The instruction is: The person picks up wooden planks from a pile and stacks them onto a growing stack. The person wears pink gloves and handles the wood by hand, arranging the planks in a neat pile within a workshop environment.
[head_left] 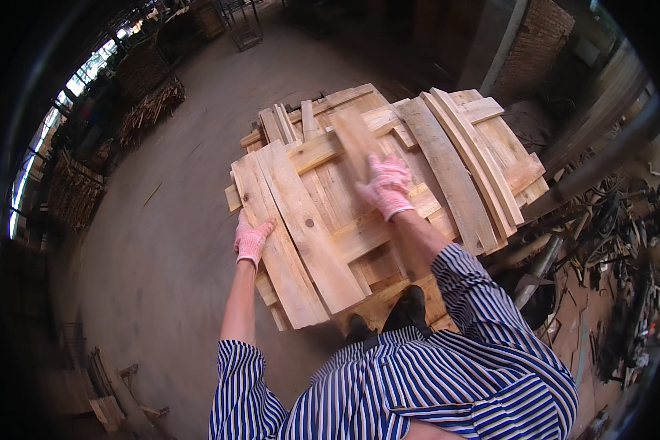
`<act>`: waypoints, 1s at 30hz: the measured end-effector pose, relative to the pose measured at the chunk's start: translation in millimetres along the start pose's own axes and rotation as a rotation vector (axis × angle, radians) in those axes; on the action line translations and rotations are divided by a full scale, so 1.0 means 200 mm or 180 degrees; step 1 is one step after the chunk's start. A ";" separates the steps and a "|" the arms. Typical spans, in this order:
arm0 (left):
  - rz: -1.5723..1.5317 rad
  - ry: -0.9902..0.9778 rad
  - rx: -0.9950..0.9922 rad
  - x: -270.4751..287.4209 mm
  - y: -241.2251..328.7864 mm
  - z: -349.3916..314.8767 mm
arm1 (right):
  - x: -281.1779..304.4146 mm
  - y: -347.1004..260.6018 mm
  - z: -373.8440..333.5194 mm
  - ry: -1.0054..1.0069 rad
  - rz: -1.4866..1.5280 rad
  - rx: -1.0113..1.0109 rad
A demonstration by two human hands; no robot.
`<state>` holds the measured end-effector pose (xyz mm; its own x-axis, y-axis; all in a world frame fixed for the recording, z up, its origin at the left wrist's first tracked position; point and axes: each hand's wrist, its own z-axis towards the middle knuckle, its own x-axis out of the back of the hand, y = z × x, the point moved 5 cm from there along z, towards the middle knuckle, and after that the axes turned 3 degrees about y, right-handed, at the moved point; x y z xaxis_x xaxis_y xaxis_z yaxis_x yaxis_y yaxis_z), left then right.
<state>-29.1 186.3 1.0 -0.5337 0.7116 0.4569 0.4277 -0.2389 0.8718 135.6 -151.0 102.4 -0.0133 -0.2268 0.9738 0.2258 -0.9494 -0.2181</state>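
My right hand (387, 185), in a pink-and-white knitted glove, grips the near end of a plank (355, 138), blurred by motion. That plank is over the middle of a stack of boards. My left hand (253, 238), gloved alike, is closed on the outer edge of the leftmost plank (277, 253), its thumb on top. Beside that lies a second plank (308, 227) with a dark knot. Both rest across crosswise battens (365, 236). Farther right lie a wide greyish plank (447, 176) and narrow strips (480, 158).
Short wood pieces (279, 125) lie at the stack's far left. Long bars (594, 172) and a cluttered heap of metal parts (623, 293) are at the right. Bundled sticks (150, 110) stand along the left wall. Concrete floor (154, 235) lies left of the stack. My dark shoes (409, 304) show below it.
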 end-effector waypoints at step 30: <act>-0.0132 -0.0140 0.0087 0.06 0.01 0.04 | -0.19 -0.06 0.08 -0.0584 0.1190 0.0407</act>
<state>-29.2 199.3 7.1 -0.5191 0.7490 0.4118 0.4260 -0.1909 0.8844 148.8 -127.4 69.0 0.2629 -0.4967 0.8272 0.3012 -0.7722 -0.5594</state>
